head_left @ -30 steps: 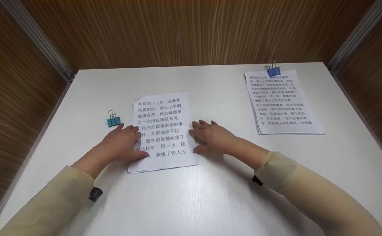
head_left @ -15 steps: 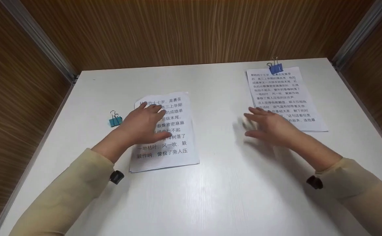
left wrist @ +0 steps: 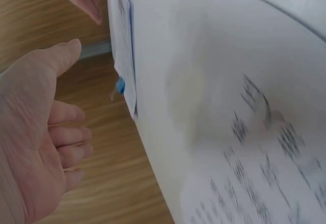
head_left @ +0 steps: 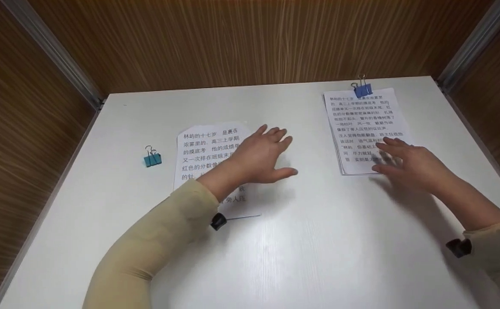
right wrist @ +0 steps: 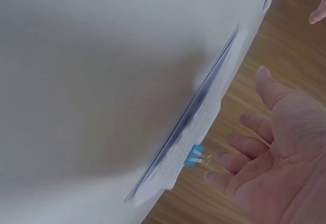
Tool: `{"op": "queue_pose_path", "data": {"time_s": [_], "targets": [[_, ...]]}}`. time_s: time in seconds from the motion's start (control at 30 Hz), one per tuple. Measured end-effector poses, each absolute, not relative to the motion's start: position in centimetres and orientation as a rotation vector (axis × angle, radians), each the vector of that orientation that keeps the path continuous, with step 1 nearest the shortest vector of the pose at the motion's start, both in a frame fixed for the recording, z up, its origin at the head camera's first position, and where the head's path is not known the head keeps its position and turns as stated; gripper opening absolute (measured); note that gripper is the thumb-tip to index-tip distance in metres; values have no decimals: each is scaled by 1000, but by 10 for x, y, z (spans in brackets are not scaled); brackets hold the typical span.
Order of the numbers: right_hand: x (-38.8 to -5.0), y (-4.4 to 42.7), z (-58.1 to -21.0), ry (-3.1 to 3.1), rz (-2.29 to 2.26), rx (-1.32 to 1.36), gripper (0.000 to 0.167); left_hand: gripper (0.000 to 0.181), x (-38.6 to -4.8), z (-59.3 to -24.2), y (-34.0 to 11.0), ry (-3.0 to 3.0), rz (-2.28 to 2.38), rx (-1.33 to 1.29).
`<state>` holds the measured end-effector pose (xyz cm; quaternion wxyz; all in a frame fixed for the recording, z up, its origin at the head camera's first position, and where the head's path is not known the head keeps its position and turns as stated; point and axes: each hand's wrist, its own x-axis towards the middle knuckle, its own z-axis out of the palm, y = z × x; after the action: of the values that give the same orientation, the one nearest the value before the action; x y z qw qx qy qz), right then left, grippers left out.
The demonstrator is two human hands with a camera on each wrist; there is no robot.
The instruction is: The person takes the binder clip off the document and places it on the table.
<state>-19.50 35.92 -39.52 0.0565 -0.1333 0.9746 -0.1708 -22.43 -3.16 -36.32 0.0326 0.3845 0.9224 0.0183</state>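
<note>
My left hand (head_left: 260, 156) hovers above the right side of the left stack of printed paper (head_left: 202, 146), its fingers spread and nothing held. That forearm hides the lower part of the stack. My right hand (head_left: 413, 165) is over the lower right corner of another printed paper stack (head_left: 361, 124), fingers extended and holding nothing. A blue binder clip (head_left: 363, 90) grips that stack's top edge; it shows as well in the right wrist view, where the right hand (right wrist: 275, 152) appears apart from the paper. A teal binder clip (head_left: 152, 159) lies left of the left stack.
Both stacks lie on a white table (head_left: 275, 257). Wood-grain panels (head_left: 254, 43) stand along the back and both sides, with metal strips (head_left: 56, 56) at the corners. Black bands (head_left: 218, 221) are worn at the wrists.
Both hands have left the edges of the left stack and moved right. The left hand passed across that stack, and the right hand reached the clipped one. The stacks and clips look unmoved.
</note>
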Motion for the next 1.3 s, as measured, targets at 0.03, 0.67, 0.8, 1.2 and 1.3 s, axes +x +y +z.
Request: {"op": "queue_pose_path", "data": {"time_s": [0.03,0.67,0.8,1.2,1.3], "targets": [[-195,364,-395,2952,-514,-375,74,86,-224,-365,-23,2835,59,1191],[-204,411,-410,2895,-473,-201,75,87,-219,-419,94,2707,-80,1203],[-204,414,-416,2883,-473,-174,74,90,-217,-425,104,2685,-83,1198],[-205,412,-423,2882,-434,-155,73,88,-213,-433,104,2627,3,1154],[-206,409,-423,2889,-425,-136,75,86,-215,-432,104,2626,-10,1155]]}}
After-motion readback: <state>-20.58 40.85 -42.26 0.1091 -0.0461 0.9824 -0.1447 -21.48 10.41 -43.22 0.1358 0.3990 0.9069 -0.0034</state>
